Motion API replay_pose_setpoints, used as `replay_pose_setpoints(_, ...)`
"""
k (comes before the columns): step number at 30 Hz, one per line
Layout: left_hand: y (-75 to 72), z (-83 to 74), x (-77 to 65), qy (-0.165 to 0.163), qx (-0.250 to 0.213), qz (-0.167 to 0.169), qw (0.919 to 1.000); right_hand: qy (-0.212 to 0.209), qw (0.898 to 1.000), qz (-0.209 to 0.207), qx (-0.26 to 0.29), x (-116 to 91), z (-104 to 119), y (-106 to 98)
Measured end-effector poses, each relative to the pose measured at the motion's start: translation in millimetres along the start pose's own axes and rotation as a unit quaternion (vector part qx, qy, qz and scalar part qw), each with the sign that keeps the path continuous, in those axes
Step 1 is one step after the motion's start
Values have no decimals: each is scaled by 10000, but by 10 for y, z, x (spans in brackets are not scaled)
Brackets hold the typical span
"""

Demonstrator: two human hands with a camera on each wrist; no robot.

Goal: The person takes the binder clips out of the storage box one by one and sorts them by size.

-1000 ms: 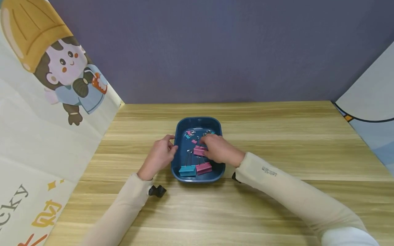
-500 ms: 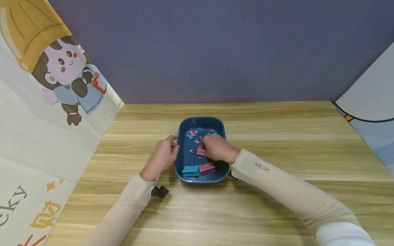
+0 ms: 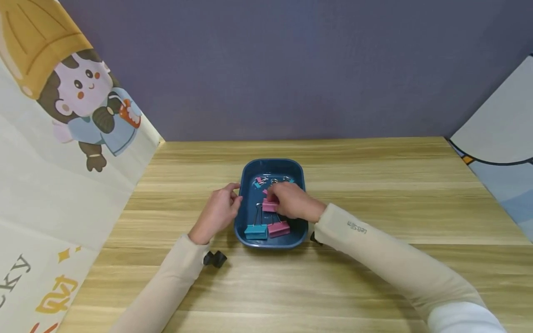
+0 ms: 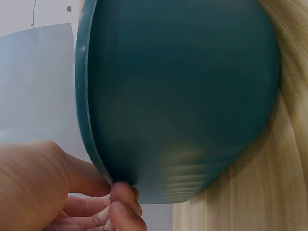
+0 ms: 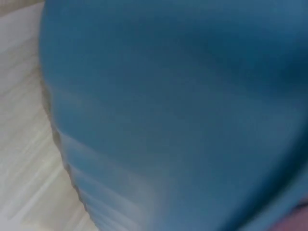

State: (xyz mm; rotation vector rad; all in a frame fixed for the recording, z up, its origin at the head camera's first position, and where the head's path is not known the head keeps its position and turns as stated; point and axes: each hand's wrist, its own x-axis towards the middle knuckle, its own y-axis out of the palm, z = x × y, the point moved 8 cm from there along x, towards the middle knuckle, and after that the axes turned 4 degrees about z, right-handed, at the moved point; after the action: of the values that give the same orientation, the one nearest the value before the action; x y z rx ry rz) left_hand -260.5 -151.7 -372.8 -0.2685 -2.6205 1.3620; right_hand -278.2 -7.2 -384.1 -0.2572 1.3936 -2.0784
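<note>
- My left hand (image 3: 218,207) has its fingers pinching the blue tray (image 3: 249,210) rim, probably steadying it.
- Right hand (image 3: 294,201): fingers look pinched on the upper pink clip (image 3: 269,206) inside, tips partly hidden.
- Near side of those: teal clip (image 3: 256,232) beside lower pink clip (image 3: 278,229), grouped by size I guess.

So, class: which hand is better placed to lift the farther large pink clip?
Probably the right hand: it is inside the blue tray, at that pink clip, while the left hand pinches the tray's rim.
</note>
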Motion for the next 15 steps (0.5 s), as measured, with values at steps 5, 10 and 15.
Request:
replay_pose_setpoints(5,0,-13,9,39,-17,-25,10000,-377,9987,-344,92,-107,23,-117)
replay_pose_setpoints(10,-2,-7,3,-19,-90,-15,10000,-838,9937,-687,291,-252,28,-303)
replay_pose_setpoints(15,12,15,-1,-109,-213,86,9997,-1104,9890,-923,336,-407,-12,-523)
